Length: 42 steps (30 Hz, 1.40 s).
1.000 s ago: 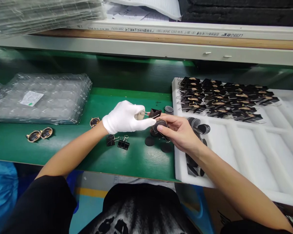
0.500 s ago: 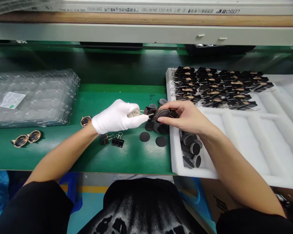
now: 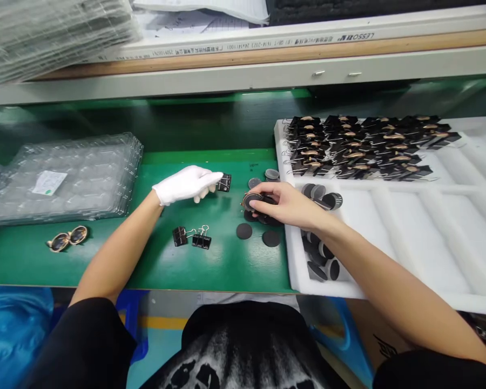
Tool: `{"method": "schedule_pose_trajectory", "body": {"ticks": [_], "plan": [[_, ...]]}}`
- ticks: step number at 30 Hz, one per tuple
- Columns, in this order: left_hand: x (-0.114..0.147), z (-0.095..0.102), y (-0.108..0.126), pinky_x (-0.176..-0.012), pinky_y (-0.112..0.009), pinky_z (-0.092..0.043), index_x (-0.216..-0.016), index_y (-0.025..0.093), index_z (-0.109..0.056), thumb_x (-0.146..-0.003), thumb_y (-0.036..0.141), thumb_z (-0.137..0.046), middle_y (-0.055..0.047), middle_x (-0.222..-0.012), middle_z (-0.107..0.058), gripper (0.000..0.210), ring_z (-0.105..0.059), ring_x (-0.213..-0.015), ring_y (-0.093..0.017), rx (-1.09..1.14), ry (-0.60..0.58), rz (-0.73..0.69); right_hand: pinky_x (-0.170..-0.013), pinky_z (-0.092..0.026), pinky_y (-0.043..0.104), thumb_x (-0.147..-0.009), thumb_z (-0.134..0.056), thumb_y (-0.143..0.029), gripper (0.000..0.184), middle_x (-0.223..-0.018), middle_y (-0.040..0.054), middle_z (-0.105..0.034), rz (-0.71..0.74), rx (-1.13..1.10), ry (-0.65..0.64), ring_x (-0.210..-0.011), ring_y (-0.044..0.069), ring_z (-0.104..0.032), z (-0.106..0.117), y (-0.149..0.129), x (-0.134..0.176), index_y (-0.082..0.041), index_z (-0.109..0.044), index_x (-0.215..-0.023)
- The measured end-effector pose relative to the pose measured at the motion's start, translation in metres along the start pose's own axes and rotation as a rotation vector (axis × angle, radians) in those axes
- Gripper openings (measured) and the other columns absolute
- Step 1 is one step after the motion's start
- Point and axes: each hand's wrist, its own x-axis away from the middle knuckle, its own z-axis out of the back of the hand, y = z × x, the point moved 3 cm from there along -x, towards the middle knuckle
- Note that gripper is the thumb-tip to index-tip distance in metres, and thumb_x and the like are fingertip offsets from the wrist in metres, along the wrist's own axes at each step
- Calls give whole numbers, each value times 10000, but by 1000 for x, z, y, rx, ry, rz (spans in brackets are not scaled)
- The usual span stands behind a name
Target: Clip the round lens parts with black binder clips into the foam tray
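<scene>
My left hand (image 3: 186, 185), in a white glove, grips a black binder clip (image 3: 224, 182) by its wire handles. The clip is apart from my right hand. My bare right hand (image 3: 281, 205) pinches a pair of sunglasses (image 3: 249, 202) with a dark round disc against the lens; the fingers hide most of it. Under and around that hand lie several black discs (image 3: 244, 231), some overlapping. Closer to the table's front edge, two more binder clips (image 3: 201, 241) rest on the green surface. Another pair of sunglasses (image 3: 69, 238) lies at the left, by my forearm.
A white foam tray (image 3: 409, 216) fills the right side; its back compartments hold rows of clipped sunglasses (image 3: 352, 146). More round discs (image 3: 324, 262) sit in its near left compartment. Stacked clear plastic trays (image 3: 85, 178) stand at the left. A shelf edge (image 3: 251, 75) crosses the back.
My left hand has drawn the binder clip leftward, away from the sunglasses in my right hand. My right hand has shifted slightly left and down, still holding them. The camera view has tilted.
</scene>
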Motion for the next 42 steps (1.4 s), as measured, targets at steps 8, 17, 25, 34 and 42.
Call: {"method": "schedule_pose_trajectory", "body": {"ticks": [8,17,25,34,42], "plan": [[13,-19,30,-683,-267,-519,-861,194,-623,-997,612,-494,-17,-725,-722,458,-676,-660,-142,210,-47,-197,-985,-548,403,-836,-824,-444,249,-1067,91,-796,100,-107,-29,-1192,272,-678,-9,-3,-2,-223,-835,-951],[28,-21,41,-475,-243,-300,-759,209,-578,-885,610,-637,31,-635,-584,424,-478,-528,-109,-75,-45,-68,-837,-573,361,-869,-785,-366,187,-961,57,-804,214,-9,8,-905,224,-729,-7,-16,6,-212,-835,-963],[28,-27,44,-495,-259,-187,-631,200,-388,-916,584,-565,51,-596,-326,510,-275,-570,-90,-29,-43,-137,-869,-603,348,-873,-783,-286,135,-988,66,-809,271,26,-84,-937,225,-749,1,-26,9,-195,-818,-967],[33,-28,52,-503,-232,-239,-601,190,-416,-937,539,-568,64,-551,-348,508,-295,-539,-73,-6,149,-294,-872,-612,371,-842,-833,-386,215,-972,66,-807,187,95,33,-938,240,-751,33,-32,13,-211,-816,-966],[39,-41,64,-465,-221,-186,-577,180,-383,-948,447,-596,73,-534,-260,504,-235,-506,-51,-79,149,-506,-829,-623,338,-748,-886,-324,212,-914,40,-787,162,174,-28,-850,203,-744,36,-29,16,-189,-812,-894]]}}
